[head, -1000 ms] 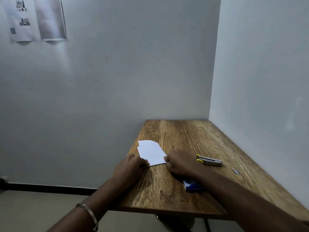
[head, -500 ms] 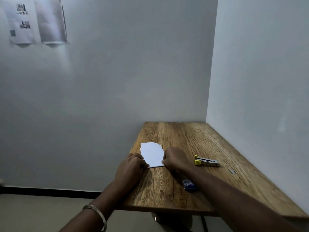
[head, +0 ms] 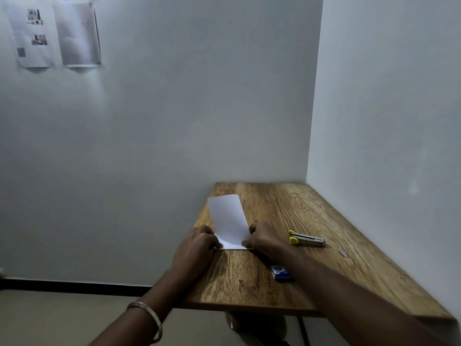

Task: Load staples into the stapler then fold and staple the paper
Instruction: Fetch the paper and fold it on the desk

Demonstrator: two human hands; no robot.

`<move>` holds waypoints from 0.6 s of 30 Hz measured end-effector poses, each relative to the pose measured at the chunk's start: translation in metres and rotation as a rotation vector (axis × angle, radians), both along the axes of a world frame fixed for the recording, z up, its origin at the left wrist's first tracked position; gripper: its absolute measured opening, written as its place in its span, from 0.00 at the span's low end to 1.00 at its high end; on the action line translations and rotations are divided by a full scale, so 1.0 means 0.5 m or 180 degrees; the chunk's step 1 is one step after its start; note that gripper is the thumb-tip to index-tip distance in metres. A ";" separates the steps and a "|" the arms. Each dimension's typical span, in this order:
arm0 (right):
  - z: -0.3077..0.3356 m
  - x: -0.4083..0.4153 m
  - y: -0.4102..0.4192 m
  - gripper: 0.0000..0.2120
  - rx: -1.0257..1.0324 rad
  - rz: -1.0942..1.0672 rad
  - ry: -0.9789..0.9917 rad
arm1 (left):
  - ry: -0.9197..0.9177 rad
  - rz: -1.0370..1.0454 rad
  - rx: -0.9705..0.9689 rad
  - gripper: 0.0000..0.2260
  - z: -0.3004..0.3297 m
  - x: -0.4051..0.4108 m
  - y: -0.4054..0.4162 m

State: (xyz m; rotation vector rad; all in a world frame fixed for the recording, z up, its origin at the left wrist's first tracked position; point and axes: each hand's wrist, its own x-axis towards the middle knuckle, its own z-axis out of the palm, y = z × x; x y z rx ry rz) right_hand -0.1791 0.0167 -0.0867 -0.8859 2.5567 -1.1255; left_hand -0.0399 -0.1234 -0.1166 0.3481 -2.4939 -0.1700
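A white paper (head: 228, 221) stands tilted up from the wooden table (head: 287, 216), its near edge down on the wood. My left hand (head: 199, 243) pinches the paper's near left corner. My right hand (head: 264, 238) pinches its near right corner. The silver stapler (head: 307, 238) with a yellow end lies on the table to the right of my right hand, apart from it. A small blue staple box (head: 280, 272) lies closer to me, partly hidden under my right forearm.
White walls close the table in at the back and on the right. A small staple strip (head: 342, 253) lies right of the stapler. Two printed sheets (head: 55, 33) hang on the wall at upper left. The table's left edge runs just beside my left hand.
The paper lay folded and flat between my hands; now its far flap has swung up and stands longer and upright. Both hands stay at its near corners.
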 end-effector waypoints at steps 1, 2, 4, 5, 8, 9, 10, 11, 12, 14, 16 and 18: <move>-0.001 0.002 0.003 0.19 -0.0066 0.0022 0.0015 | -0.0008 0.0008 0.0016 0.08 0.000 0.000 0.000; -0.003 0.002 0.007 0.19 -0.0136 0.0023 0.0029 | -0.0010 0.0018 0.0044 0.08 0.000 0.001 0.000; -0.004 0.000 0.015 0.19 -0.0280 -0.0018 0.0044 | 0.0009 0.0031 0.0133 0.08 0.001 0.002 -0.001; -0.004 -0.004 0.020 0.19 -0.0353 -0.0032 0.0032 | 0.0030 0.0036 0.0211 0.08 0.001 0.002 -0.001; -0.002 -0.014 0.034 0.17 -0.0621 -0.0070 -0.0199 | 0.0112 0.0090 0.0673 0.08 0.003 0.003 -0.001; -0.001 -0.015 0.037 0.16 -0.0709 -0.0098 -0.0332 | 0.0158 0.0083 0.0940 0.09 0.006 0.003 -0.001; 0.001 -0.016 0.040 0.14 -0.0779 -0.0122 -0.0471 | 0.0235 0.0039 0.1249 0.11 0.008 0.002 -0.002; 0.002 -0.017 0.042 0.14 -0.0829 -0.0130 -0.0611 | 0.0317 -0.0007 0.1562 0.13 0.012 0.002 -0.004; 0.004 -0.017 0.043 0.14 -0.0868 -0.0114 -0.0747 | 0.0379 -0.0043 0.1846 0.16 0.015 0.002 -0.006; 0.008 -0.014 0.045 0.14 -0.0913 -0.0053 -0.0912 | 0.0363 -0.0125 0.2326 0.21 0.020 0.003 -0.010; 0.014 -0.014 0.044 0.13 -0.0938 -0.0014 -0.0888 | 0.0317 -0.0336 0.2908 0.26 0.023 0.002 -0.009; 0.021 -0.012 0.043 0.12 -0.0971 0.0015 -0.0860 | 0.0378 -0.0535 0.3693 0.31 0.028 0.001 -0.004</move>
